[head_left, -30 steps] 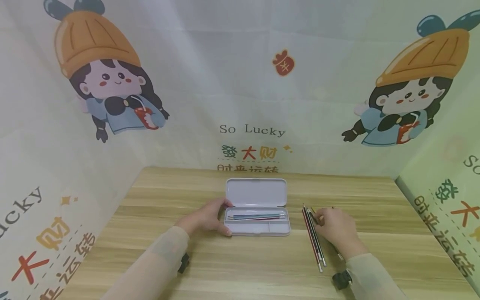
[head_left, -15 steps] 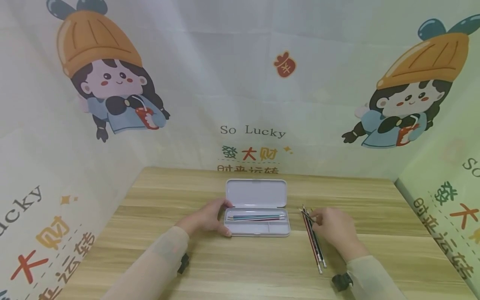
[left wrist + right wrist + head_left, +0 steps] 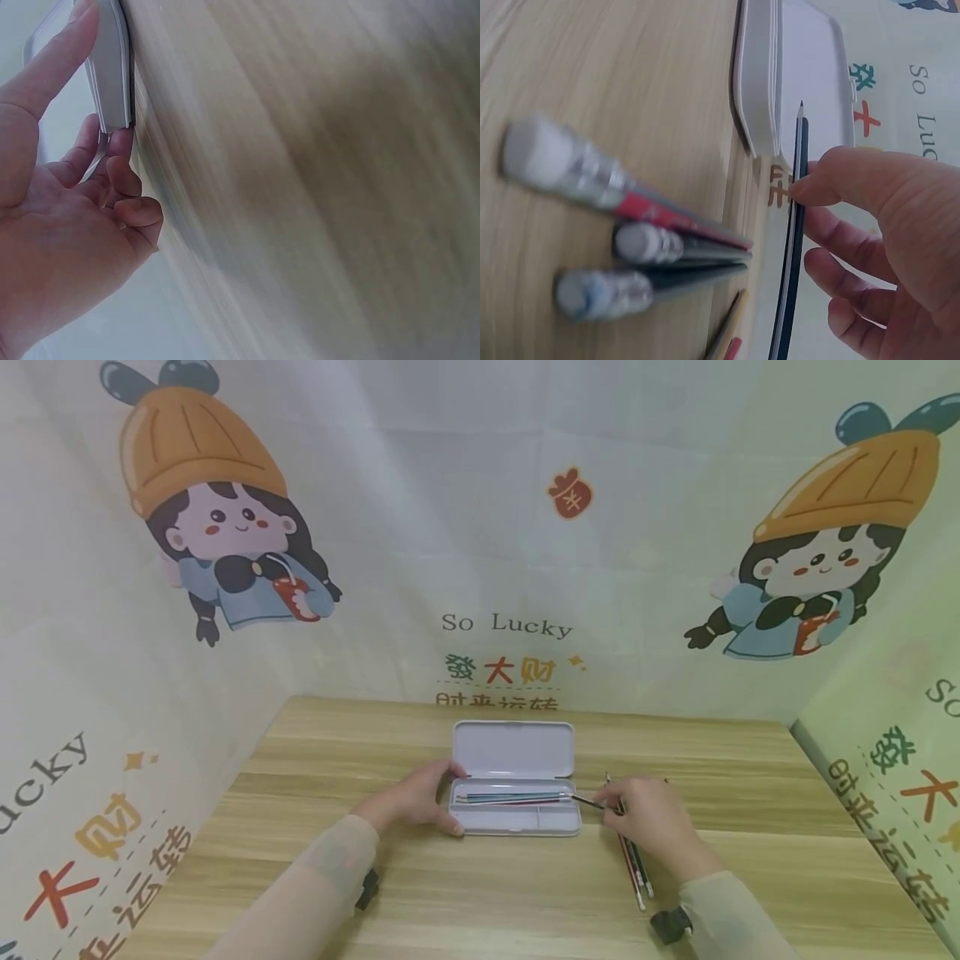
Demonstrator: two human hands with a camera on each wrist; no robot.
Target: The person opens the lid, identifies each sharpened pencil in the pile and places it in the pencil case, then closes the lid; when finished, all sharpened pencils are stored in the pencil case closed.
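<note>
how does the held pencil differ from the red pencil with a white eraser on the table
The held pencil is dark with a pale stripe; the red pencil shows red behind its white eraser. The held pencil, pinched in the right hand, points toward the case; the red pencil lies on the table. Both are long and slim.

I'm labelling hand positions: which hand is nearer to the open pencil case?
Left. The left hand grips the left end of the pencil case; the right hand is apart from it, off its right end, its fingers pinching a dark pencil.
</note>
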